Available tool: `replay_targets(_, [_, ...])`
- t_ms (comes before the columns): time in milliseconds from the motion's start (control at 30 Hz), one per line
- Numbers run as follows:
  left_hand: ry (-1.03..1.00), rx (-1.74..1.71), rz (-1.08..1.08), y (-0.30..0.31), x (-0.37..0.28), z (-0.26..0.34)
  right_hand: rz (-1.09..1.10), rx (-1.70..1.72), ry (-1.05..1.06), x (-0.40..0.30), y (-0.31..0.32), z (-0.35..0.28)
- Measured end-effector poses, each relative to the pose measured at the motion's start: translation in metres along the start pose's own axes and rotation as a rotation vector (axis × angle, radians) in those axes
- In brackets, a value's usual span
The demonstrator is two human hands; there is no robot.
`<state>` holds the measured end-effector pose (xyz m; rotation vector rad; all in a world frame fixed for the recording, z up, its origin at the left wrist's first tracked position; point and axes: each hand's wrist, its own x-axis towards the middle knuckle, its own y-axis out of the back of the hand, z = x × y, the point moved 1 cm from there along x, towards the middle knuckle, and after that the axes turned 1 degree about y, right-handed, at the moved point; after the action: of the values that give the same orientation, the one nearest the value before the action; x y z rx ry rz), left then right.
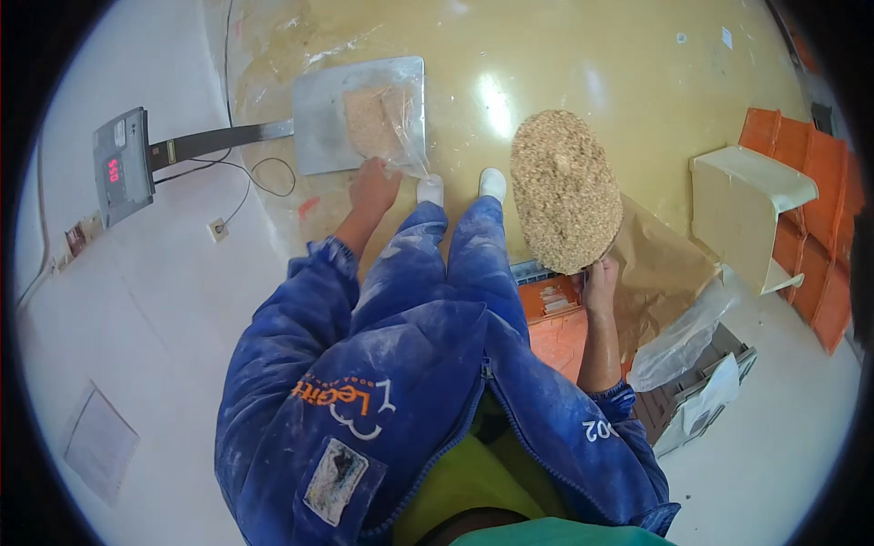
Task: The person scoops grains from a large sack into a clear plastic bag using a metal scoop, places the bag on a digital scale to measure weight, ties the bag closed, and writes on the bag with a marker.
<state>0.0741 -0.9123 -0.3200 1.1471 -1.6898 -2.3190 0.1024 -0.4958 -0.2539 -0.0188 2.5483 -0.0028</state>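
My left hand point(375, 185) grips the gathered edge of a clear plastic bag point(404, 130). The bag, part filled with fine light-brown crumbs, lies on the steel platform point(317, 116) of a floor scale. My right hand point(599, 283) is closed at the near end of an oval scoop or shallow vessel, whose body is mostly hidden. Heaped over it are coarse tan flakes or crumbs point(567, 191). This load is held to the right of my legs, apart from the bag.
The scale's lit display point(123, 167) stands at left, its cable point(273, 194) on the floor. At right are a cream plastic bin point(730, 211), orange crates point(785, 273), brown paper point(659, 273), a plastic sheet point(676, 348) and a grey crate point(703, 409). An orange crate point(556, 334) is beside my legs.
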Motion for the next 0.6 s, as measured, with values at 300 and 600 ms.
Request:
replay_targets(300, [0.208,-0.097,-0.217,-0.147,0.064,0.028,-0.116,-0.154,-0.068,0.043,0.016,0.007])
replay_targets(600, [0.072,-0.442,0.111,-0.080,0.115,-0.053,-0.353,-0.418,-0.138,0.151,-0.091,0.016])
